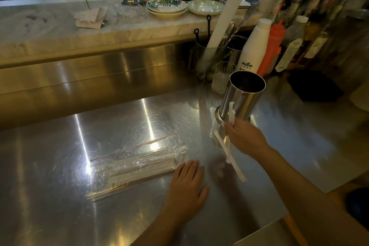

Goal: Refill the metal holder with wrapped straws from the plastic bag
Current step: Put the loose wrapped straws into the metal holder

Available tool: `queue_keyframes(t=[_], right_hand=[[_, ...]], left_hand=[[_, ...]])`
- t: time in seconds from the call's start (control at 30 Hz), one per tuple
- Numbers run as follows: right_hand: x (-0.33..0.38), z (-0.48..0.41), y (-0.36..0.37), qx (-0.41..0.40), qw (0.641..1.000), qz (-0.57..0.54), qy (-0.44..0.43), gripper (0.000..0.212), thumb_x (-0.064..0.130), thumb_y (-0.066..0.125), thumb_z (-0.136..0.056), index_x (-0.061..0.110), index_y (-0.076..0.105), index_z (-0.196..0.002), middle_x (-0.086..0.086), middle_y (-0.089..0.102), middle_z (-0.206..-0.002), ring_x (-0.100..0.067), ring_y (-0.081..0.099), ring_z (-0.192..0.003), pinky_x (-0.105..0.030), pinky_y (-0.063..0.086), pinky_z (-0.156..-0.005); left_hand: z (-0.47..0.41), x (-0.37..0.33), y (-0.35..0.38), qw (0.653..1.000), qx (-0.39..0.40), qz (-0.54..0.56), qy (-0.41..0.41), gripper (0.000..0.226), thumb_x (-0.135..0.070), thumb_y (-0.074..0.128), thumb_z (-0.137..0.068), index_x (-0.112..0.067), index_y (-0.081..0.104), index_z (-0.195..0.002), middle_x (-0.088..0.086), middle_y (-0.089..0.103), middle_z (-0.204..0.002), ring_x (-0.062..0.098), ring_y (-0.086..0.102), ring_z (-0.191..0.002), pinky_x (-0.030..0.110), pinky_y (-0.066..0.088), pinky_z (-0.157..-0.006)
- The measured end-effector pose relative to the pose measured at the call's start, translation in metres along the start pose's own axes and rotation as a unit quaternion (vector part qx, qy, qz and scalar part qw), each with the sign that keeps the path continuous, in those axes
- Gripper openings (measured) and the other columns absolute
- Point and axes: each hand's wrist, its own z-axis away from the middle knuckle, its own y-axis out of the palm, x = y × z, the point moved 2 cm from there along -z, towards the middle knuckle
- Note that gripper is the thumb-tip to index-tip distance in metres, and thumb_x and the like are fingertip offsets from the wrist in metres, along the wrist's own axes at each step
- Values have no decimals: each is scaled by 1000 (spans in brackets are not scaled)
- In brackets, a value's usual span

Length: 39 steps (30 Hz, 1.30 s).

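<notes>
A tall metal holder stands upright on the steel counter at the right; its inside is dark and looks empty. My right hand is just below its base, gripping two white wrapped straws that cross each other, one pointing up against the holder's side. A clear plastic bag with a red zip strip lies flat at the centre, with several wrapped straws inside. My left hand rests flat on the counter at the bag's right end, fingers apart, holding nothing.
Behind the holder stand a glass tumbler, a white bottle, an orange squeeze bottle and a utensil cup with a white roll. Syrup bottles line the right. Stacked plates sit on the raised marble ledge.
</notes>
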Motion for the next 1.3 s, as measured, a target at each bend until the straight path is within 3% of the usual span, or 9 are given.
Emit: queue_keyframes(t=[0.1,0.27,0.43,0.53,0.63,0.77,0.83,1.07,1.3], right_hand=[[27,0,-28,-25,997,-72,-14,45,33,34,-97,9,54,-65,-4,51,-58,-16,51,-55,-24,39,-51],[59,-3,-80,-161,970,-172,-56,30,31,43,-95,4,55,-92,-10,56,-88,-19,58,-78,-22,46,-63],[56,-30,-123,-314,923,-206,-84,32,30,52,-91,1,55,-103,-6,59,-97,-8,60,-78,-13,47,-56],[37,-58,-127,-360,916,-170,-44,35,31,54,-90,0,56,-105,-11,64,-105,-17,64,-90,-18,50,-65],[15,-79,-113,-311,949,-52,16,35,32,55,-89,-1,56,-100,-22,64,-101,-32,64,-88,-39,53,-70],[-1,-89,-99,-117,982,124,86,33,33,59,-85,2,58,-98,-16,61,-94,-29,57,-81,-36,44,-65],[0,-89,-99,-116,985,104,77,27,29,59,-86,5,62,-98,-16,63,-96,-26,55,-81,-38,46,-69],[28,-58,-108,-292,954,-48,-55,25,26,53,-90,6,57,-104,-21,61,-109,-33,60,-97,-45,54,-80],[28,-12,-39,-169,971,-67,-155,16,14,55,-89,2,59,-98,-10,59,-79,-22,57,-72,-27,45,-68]], left_hand=[[0,0,0,1000,-3,5,1,46,-50,40,-86,-22,57,-118,0,63,-123,16,56,-116,42,35,-103],[1,0,-3,1000,-17,19,7,45,-49,38,-87,-22,58,-117,1,64,-122,17,57,-116,41,39,-101],[0,0,-3,1000,-13,14,4,46,-50,41,-86,-22,59,-118,0,64,-122,16,57,-115,40,40,-101],[1,1,-2,1000,-17,17,5,46,-49,44,-86,-21,58,-118,1,64,-122,17,57,-116,41,40,-101],[1,0,-2,1000,-15,17,3,46,-50,43,-86,-21,58,-119,1,64,-123,16,57,-116,41,40,-101],[0,0,-3,1000,-14,6,5,46,-52,46,-85,-23,58,-119,-1,64,-122,15,57,-116,39,41,-100],[-1,0,-4,1000,-12,4,1,46,-52,46,-84,-23,58,-118,-2,65,-121,14,58,-115,39,42,-99],[-1,0,-4,999,-34,12,10,45,-51,49,-82,-22,60,-115,-1,65,-120,14,58,-113,40,43,-99],[-1,1,-1,999,-36,4,10,45,-51,53,-80,-23,60,-115,-2,65,-119,14,59,-113,40,43,-98]])
